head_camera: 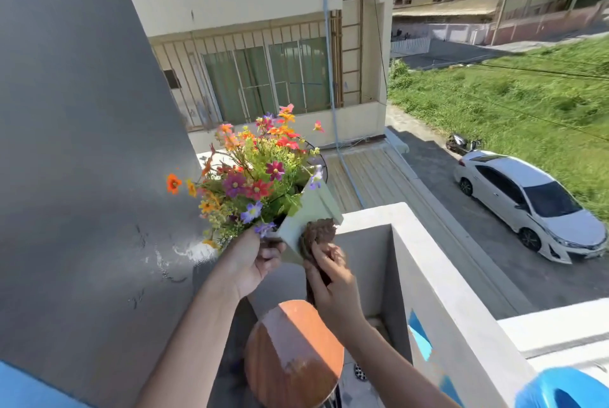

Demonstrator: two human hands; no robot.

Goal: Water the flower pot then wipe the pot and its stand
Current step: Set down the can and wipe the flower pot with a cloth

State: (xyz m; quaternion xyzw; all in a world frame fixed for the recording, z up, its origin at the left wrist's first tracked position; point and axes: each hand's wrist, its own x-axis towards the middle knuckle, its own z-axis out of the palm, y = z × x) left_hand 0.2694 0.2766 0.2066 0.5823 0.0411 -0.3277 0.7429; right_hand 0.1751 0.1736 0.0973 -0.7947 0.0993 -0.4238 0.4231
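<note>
Balcony corner, grey wall left, parapet (438,275) right. Left hand (250,264) grips flower pot (306,213) lifted above round stand (293,351); right hand (333,282) presses brown cloth (318,236) on pot's side.

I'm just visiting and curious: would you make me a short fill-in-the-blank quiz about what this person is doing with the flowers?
1. The left hand holds the pot up by its ____ corner.
2. The right hand presses a ____ cloth against the pot's side.
3. Below the hands stands a round wooden ____, with nothing on it.
4. Down on the street a ____ car is parked.

Missing words: lower; brown; stand; white
</note>
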